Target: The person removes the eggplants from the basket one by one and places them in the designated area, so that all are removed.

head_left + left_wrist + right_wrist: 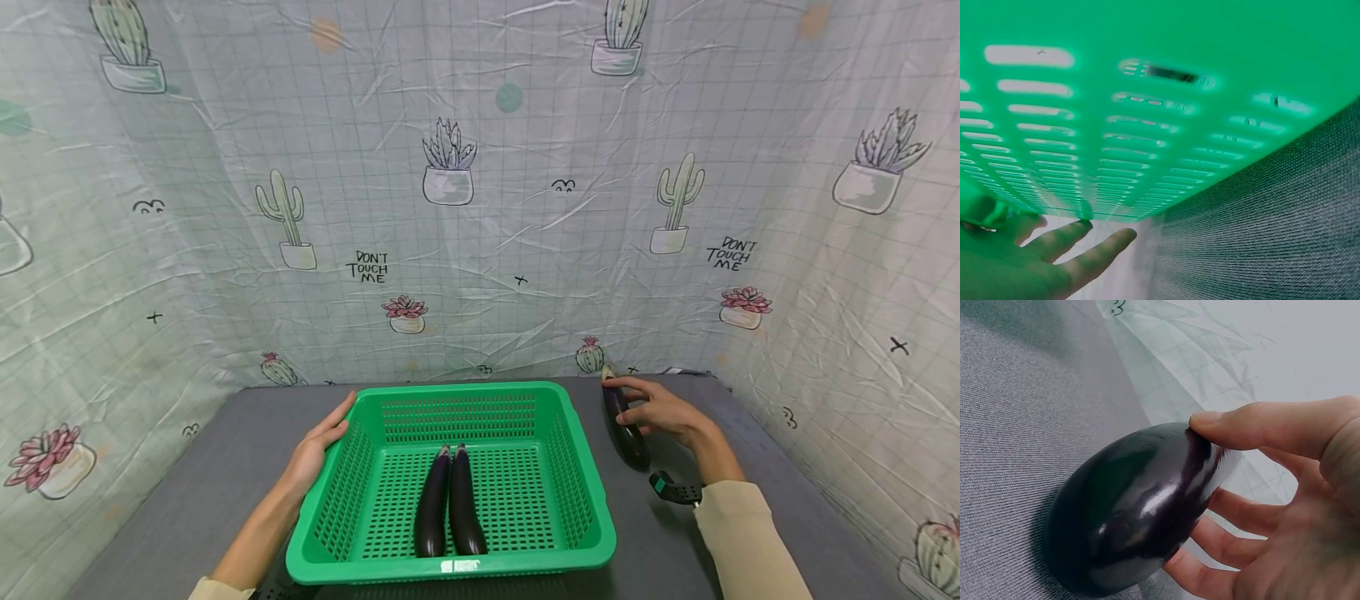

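Observation:
A green plastic basket [450, 571] with slotted walls stands on the grey cloth, and two dark purple eggplants lie side by side in it: a left eggplant [431, 508] and a right eggplant [466, 508]. My left hand [309, 454] is at the basket's left side, its fingers stretched out along the outer wall in the left wrist view. To the right of the basket, my right hand [667, 412] grips a third eggplant [1129, 512] between thumb and fingers. Its rounded end is low over or on the cloth; contact there cannot be told.
Grey cloth [202, 467] covers the table. Behind it and along both sides hangs a pale curtain [517, 225] printed with cactus drawings. A black strap [677, 492] is on my right wrist.

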{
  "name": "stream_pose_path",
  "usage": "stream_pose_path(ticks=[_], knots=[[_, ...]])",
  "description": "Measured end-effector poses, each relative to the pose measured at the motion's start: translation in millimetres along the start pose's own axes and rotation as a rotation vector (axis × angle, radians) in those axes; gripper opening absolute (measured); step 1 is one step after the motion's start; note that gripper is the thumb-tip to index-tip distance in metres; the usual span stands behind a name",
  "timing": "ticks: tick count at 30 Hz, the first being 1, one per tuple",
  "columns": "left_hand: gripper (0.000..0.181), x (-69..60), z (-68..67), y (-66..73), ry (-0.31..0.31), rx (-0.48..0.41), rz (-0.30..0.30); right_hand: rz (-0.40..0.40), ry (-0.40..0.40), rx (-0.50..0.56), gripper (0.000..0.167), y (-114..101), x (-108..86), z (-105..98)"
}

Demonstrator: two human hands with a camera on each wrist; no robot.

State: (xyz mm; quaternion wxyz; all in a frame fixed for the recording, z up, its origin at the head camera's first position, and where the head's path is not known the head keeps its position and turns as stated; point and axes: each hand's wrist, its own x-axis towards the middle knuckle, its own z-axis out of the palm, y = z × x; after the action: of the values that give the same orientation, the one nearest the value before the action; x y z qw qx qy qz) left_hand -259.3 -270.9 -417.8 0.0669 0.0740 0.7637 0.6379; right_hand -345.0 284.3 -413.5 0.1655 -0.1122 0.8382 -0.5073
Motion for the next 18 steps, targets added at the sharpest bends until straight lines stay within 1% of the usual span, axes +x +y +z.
stream_pose_path(ticks=[3, 7, 12, 18], knots=[[0.058, -0.2, 0.1, 0.1, -0.001, -0.005, -0.012, 0.012, 0.01, 0.004, 0.074, 0.5, 0.3, 1.2], [0.058, -1.0, 0.5, 0.5, -0.001, -0.005, -0.008, 0.024, 0.017, -0.005, 0.071, 1.5, 2.2, 3.2], [0.058, -0.7, 0.7, 0.4, -0.006, -0.029, -0.005, 0.036, 0.029, -0.03, 0.068, 2.5, 3.8, 4.0], [0.058, -0.2, 0.5, -0.1, -0.002, -0.016, 0.005, 0.038, 0.037, -0.054, 0.066, 5.0, 4.5, 3.5]])
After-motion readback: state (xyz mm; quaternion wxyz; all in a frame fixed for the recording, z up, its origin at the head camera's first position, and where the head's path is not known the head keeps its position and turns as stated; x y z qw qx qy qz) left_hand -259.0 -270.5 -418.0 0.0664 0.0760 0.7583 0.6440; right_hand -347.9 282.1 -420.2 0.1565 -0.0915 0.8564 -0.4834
